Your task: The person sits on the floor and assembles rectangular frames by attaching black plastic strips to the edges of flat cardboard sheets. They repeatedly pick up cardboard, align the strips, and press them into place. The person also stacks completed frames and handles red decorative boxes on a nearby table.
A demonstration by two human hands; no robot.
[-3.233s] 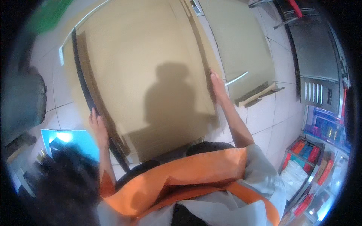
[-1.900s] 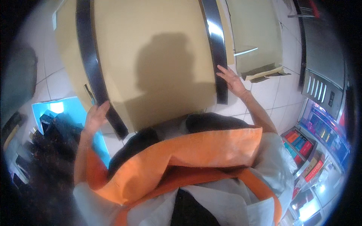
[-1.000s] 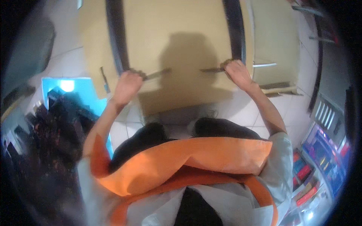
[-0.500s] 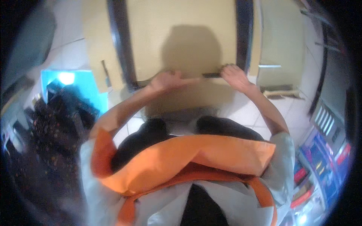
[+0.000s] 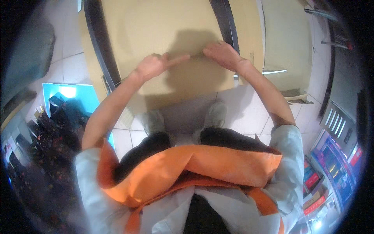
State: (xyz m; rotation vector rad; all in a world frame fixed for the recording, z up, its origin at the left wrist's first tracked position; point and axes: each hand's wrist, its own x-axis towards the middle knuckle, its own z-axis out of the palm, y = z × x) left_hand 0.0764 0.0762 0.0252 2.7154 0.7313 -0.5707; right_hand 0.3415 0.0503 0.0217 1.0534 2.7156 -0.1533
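In front of me lies a broad tan panel (image 5: 144, 23), flanked by a dark strip on the left (image 5: 102, 46) and another dark strip on the right (image 5: 226, 23). My left hand (image 5: 152, 66) is over the panel, palm down, its index finger stretched toward the right. Close by, my right hand (image 5: 223, 54) rests palm down near the right strip, fingers slightly bent. Its fingertips are partly hidden. I see nothing held in either hand. My head's shadow falls on the panel between the hands.
Dark, speckled pieces (image 5: 58, 144) are heaped at the left by a bright blue sheet (image 5: 83, 99). To the right are a pale panel (image 5: 288, 43), a torn brown piece (image 5: 298, 96) and colourful boxes (image 5: 331, 167). My shoes (image 5: 216, 115) stand on pale tiles just before the panel.
Both hands have moved farther away and to the left. In view, the panel and its dark strips have shifted left and tilted. My shoes now show below the panel's near edge.
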